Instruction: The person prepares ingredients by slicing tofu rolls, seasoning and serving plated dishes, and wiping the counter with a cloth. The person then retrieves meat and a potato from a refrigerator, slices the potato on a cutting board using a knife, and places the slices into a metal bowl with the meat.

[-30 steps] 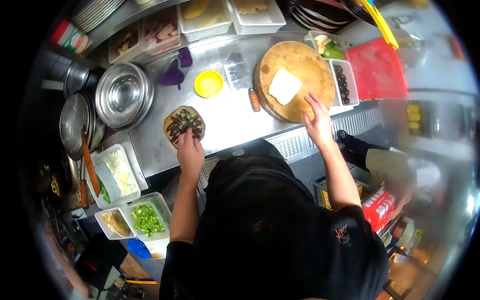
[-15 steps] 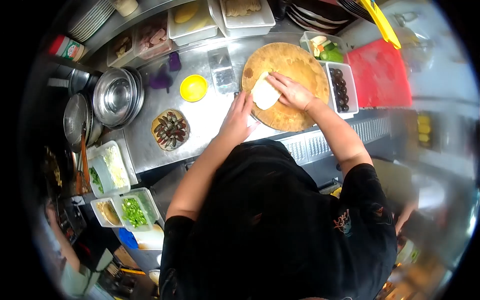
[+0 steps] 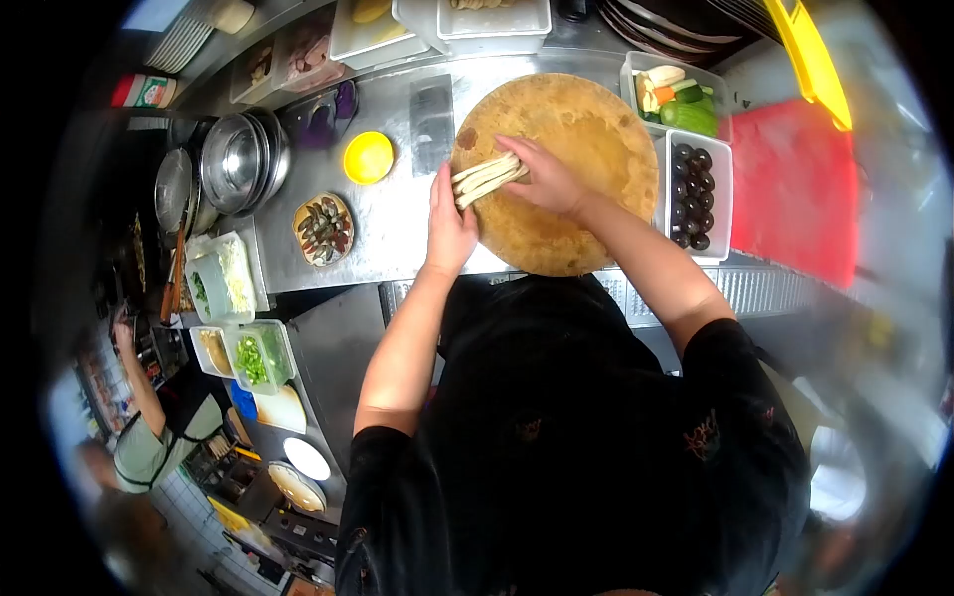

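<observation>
A bundle of long pale strips (image 3: 487, 180), their exact kind unclear, is held between my two hands above the left part of a round wooden chopping board (image 3: 571, 233). My left hand (image 3: 451, 234) closes against the bundle's left end, just off the board's rim. The right end is gripped by my right hand (image 3: 545, 180), whose fingers wrap over the strips. To the left, on the steel counter (image 3: 393, 230), sit a yellow bowl (image 3: 369, 158) and a small dish of dark, elongated pieces (image 3: 324, 228).
Right of the board stand a tub of dark round eggs (image 3: 693, 197), a tub of cut vegetables (image 3: 680, 99) and a red cutting board (image 3: 795, 189). Metal bowls (image 3: 234, 164) and tubs of chopped greens (image 3: 256, 360) lie left. A co-worker (image 3: 159, 437) is at far left.
The pale food lay as a flat piece on the board under my hands. Now it shows as bundled strips lifted between both hands, further left. The camera view has shifted.
</observation>
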Available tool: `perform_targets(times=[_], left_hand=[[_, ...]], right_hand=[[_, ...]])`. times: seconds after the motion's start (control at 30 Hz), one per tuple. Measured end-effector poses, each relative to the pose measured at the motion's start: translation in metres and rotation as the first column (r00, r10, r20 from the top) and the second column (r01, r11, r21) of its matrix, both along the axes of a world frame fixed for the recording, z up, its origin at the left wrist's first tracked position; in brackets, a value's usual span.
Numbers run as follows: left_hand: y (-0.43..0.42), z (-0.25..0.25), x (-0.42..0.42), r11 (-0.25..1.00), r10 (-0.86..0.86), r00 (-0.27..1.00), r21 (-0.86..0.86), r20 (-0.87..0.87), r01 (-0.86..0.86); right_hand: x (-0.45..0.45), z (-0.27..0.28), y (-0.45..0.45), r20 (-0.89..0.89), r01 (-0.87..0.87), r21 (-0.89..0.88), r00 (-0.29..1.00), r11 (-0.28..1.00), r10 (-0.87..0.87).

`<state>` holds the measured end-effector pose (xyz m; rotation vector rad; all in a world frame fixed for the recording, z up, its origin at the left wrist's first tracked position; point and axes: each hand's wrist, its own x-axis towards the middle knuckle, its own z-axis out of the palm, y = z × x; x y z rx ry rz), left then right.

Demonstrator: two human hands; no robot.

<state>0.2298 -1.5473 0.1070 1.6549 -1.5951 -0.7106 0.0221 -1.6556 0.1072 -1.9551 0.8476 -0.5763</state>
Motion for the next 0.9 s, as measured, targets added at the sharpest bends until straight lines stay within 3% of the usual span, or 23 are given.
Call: perform_targets(times=[0.03, 0.1, 0.27, 0.33, 0.43, 0.5, 0.73, 0.83, 0.9], left_hand=[[0.002, -0.005, -0.005, 0.999, 0.029, 1.000, -0.012, 0.005, -0.029], [0.000, -0.011, -0.020, 0.996, 0.084, 0.996, -0.040, 0.009, -0.084], [-0.014, -0.016, -0.035, 0.987, 0.154, 0.960, -0.077, 0.233, -0.139], [-0.018, -0.011, -0.026, 0.993, 0.118, 0.990, -0.035, 0.075, -0.116], [-0.019, -0.005, -0.013, 0.992, 0.126, 0.990, 0.016, -0.058, -0.125], [-0.018, -0.005, -0.007, 0.990, 0.139, 0.982, 0.055, -0.131, -0.133], [-0.014, -0.021, 0.009, 0.979, 0.203, 0.979, 0.016, -0.009, -0.203], [-0.007, -0.013, -0.001, 0.943, 0.332, 0.931, -0.083, 0.151, -0.322], [0.000, 0.002, -0.005, 0.939, 0.334, 0.934, 0.044, 0.130, -0.342]], right_hand=[[0.001, 0.000, 0.005, 0.048, 0.010, 0.075, 0.999, 0.997, -0.014], [0.008, -0.012, 0.015, 0.078, 0.073, -0.007, 0.994, 0.997, -0.072], [0.018, -0.024, 0.023, 0.091, 0.153, -0.211, 0.986, 0.965, -0.137], [0.012, -0.024, 0.021, 0.071, 0.131, -0.237, 0.991, 0.963, -0.117], [0.001, -0.006, 0.017, 0.090, 0.081, -0.005, 0.993, 0.997, -0.080], [-0.002, 0.003, 0.017, 0.067, 0.090, -0.041, 0.994, 0.995, -0.087], [-0.007, 0.002, 0.024, -0.027, 0.086, -0.137, 0.996, 0.987, -0.090], [-0.007, 0.005, 0.030, -0.070, 0.071, -0.215, 0.994, 0.974, -0.087], [-0.004, 0.016, 0.036, -0.120, 0.113, -0.181, 0.983, 0.977, -0.136]])
